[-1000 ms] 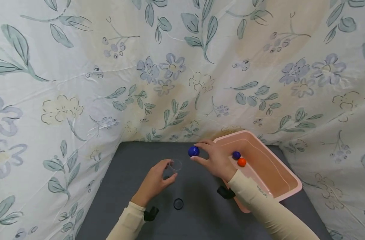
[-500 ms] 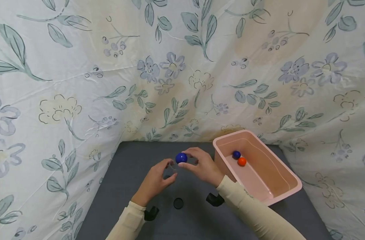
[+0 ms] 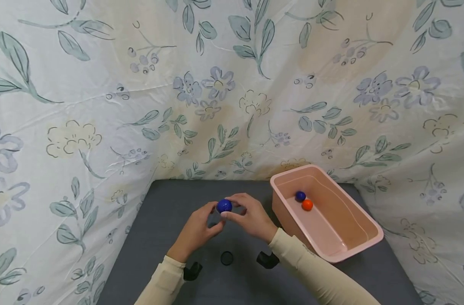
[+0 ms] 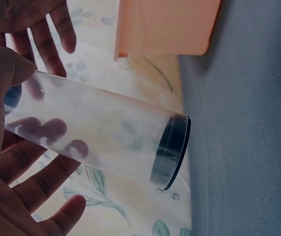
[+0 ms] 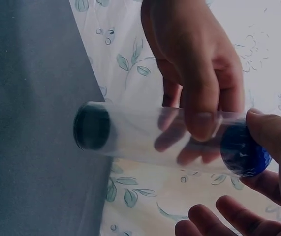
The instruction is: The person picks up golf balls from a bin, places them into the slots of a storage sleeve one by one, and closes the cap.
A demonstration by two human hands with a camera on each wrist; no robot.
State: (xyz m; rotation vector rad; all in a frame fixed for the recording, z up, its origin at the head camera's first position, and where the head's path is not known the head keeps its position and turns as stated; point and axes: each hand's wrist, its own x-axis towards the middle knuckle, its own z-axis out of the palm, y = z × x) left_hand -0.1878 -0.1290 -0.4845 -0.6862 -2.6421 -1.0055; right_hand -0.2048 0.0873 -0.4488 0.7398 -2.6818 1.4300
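Observation:
A clear plastic tube (image 4: pixel 101 128) with a black cap (image 4: pixel 172 153) on its lower end stands in my left hand (image 3: pixel 195 232), thumb on one side and fingers round the other. At the tube's upper mouth sits a glittery blue ball (image 5: pixel 248 151), partly inside the opening. My right hand (image 3: pixel 255 217) pinches this ball between thumb and fingers. From the head view the ball hides most of the tube. In the right wrist view the capped end is above the dark table (image 5: pixel 37 147).
A pink plastic bin (image 3: pixel 331 257) stands at the right, with a blue ball (image 3: pixel 300 196) and an orange ball (image 3: pixel 307 205) inside. A round black cap (image 3: pixel 227 258) lies on the table near the hands. Flowered cloth (image 3: pixel 216 140) hangs behind and at the sides.
My right hand has moved left and slightly down, away from the bin, bringing the blue ball onto the tube's mouth. My left hand has stayed in place with the tube.

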